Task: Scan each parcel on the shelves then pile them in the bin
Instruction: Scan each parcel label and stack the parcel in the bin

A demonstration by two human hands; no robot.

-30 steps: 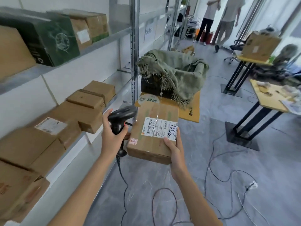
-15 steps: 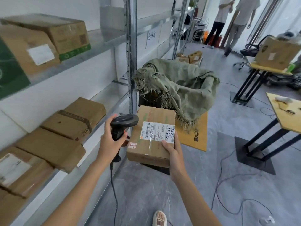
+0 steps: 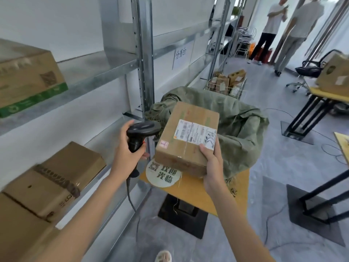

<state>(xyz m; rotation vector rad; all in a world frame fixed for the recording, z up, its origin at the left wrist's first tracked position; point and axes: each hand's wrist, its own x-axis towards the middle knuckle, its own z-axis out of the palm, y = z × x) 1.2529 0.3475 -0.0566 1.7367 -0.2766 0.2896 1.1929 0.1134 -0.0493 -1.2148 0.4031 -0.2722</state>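
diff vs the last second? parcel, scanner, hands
The person has walked up to the sack-lined bin; the parcel has been carried forward and now sits in front of the sack instead of short of it. Nothing taken up or released. Unchanged: right hand grips the parcel's near corner, left hand grips the scanner, label facing up.

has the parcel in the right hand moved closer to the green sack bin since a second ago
Yes. The parcel, gripped by the right hand, now overlaps the green sack bin instead of sitting short of it.
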